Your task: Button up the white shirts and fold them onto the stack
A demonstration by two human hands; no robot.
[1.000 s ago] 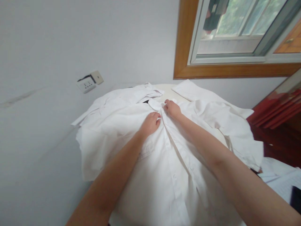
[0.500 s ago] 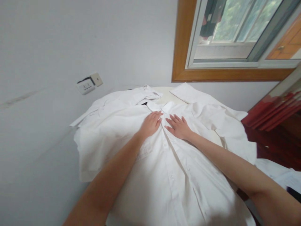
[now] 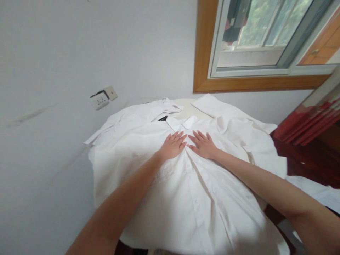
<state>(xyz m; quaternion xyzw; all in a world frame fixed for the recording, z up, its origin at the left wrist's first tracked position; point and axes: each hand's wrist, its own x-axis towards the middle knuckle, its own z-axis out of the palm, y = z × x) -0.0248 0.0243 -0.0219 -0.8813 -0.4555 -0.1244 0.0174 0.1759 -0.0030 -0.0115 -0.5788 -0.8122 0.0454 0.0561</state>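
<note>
White cotton-look button-front shirt (image 3: 170, 216) with pointed collar (image 3: 182, 124) lies spread over the cream, round-edged worktop (image 3: 186, 105), front up, collar at far side. Bare left hand (image 3: 174, 144) and bare right hand (image 3: 204, 144) both flat, palm down, on upper front just below collar, either side of the button placket; each grip spread open, fingers fanned, holding nothing; fingertips near each other, narrow gap between. Shirt's left side drops over the worktop edge near the plain white wall (image 3: 148, 49); hem curves across bottom of view. Cream strip of worktop shows behind collar, between white fabric pieces left and right. Far edge close to wall, under brown wooden window frame (image 3: 255, 84); right side opens onto dark red floor (image 3: 300, 164), red-and-pale curtain (image 3: 310, 120) beyond. Small black patch (image 3: 163, 118) left of collar has pale marks, too small to read. Pale tag (image 3: 232, 21) on dark hanging cloth (image 3: 236, 33) behind the glass, illegible. White wall socket (image 3: 100, 100) at left, lettering unreadable.
</note>
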